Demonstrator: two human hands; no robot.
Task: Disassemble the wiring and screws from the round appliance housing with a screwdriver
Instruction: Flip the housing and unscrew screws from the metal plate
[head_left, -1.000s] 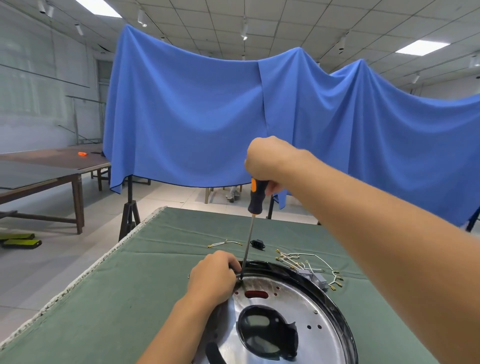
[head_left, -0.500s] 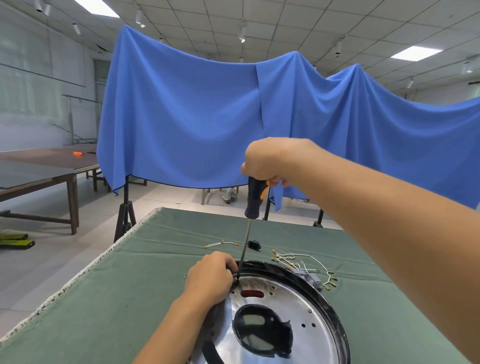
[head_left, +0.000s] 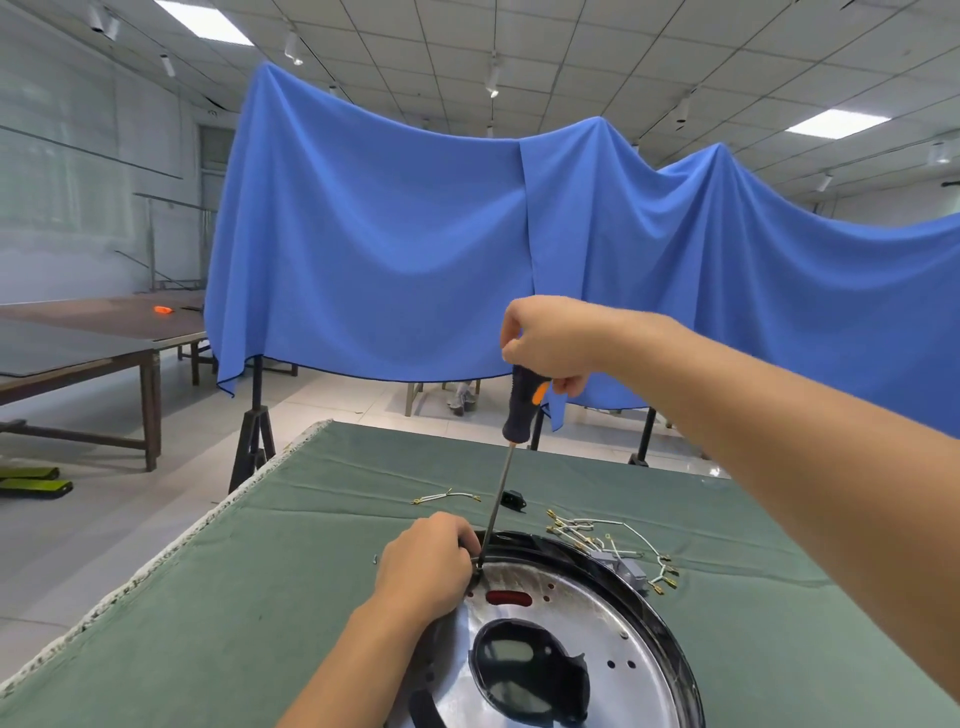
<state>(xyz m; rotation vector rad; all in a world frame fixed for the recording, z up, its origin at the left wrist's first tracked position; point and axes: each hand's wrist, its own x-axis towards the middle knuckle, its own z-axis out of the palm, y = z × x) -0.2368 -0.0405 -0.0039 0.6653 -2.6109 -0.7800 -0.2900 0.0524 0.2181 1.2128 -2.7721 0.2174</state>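
Housing (head_left: 561, 618), round and shiny, sits at the near edge of the green-covered table (head_left: 260, 597), its far-left rim under the curled left hand (head_left: 426, 566). The right hand (head_left: 550, 340) grips the screwdriver (head_left: 511, 447), tip on the plate beside those fingers. I'd fear the tip slipping off into a fingertip, or the loosened screw skittering away among the pulled wires (head_left: 608, 540).

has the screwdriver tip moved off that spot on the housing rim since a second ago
No. The screwdriver tip stays at the same rim spot on the round housing, beside the left hand.
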